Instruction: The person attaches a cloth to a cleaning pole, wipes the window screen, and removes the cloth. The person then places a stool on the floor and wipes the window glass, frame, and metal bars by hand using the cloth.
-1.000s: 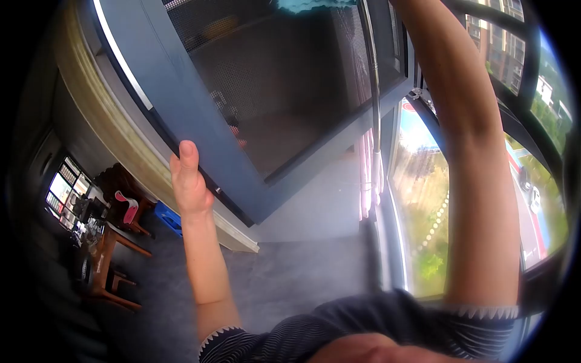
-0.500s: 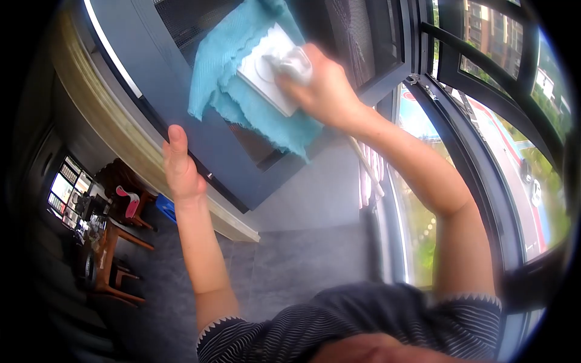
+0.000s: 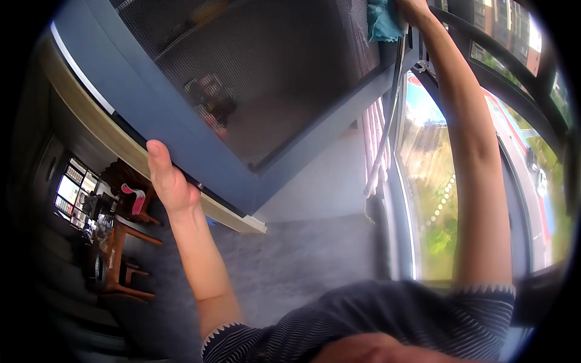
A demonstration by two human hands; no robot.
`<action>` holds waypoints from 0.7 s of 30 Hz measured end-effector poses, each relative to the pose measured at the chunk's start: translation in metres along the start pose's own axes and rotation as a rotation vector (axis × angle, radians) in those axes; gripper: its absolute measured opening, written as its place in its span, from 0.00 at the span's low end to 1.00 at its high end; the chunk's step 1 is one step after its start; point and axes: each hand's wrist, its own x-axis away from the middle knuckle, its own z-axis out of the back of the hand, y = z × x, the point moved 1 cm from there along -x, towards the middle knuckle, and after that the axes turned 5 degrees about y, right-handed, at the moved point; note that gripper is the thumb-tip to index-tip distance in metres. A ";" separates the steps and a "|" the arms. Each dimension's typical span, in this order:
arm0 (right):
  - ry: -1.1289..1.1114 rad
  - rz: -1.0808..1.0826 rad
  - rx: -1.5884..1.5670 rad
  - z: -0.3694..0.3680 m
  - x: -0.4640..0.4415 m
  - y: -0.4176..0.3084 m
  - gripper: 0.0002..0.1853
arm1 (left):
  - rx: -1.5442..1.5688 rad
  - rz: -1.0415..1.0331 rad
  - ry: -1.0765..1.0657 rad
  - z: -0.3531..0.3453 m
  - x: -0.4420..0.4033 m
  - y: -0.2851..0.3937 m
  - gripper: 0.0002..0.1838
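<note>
A blue-grey window sash (image 3: 236,175) with a dark mesh panel (image 3: 272,78) swings across the upper part of the head view. My left hand (image 3: 169,181) is on its left edge, thumb pointing up and palm against the frame; the other fingers are hidden behind the edge. At the top of the view my right hand (image 3: 415,8), partly cut off, is closed at the far right side of the mesh. A teal cloth (image 3: 385,23) lies bunched beneath it against the sash. The white-handled pad seen in that hand earlier is hidden now.
A thin pole (image 3: 387,130) and pink striped fabric (image 3: 373,136) hang beside the sash. To the right are an outer window frame (image 3: 514,199) and a view of greenery outside. Wooden furniture (image 3: 118,254) stands at lower left, beyond a beige door frame (image 3: 245,224).
My right hand has moved up and right with the teal cloth, from the middle of the mesh to its far right side. My left hand stays on the sash edge.
</note>
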 end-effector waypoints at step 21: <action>-0.263 0.088 -0.044 -0.036 0.121 -0.094 0.36 | 0.086 0.023 -0.155 0.004 -0.004 0.002 0.31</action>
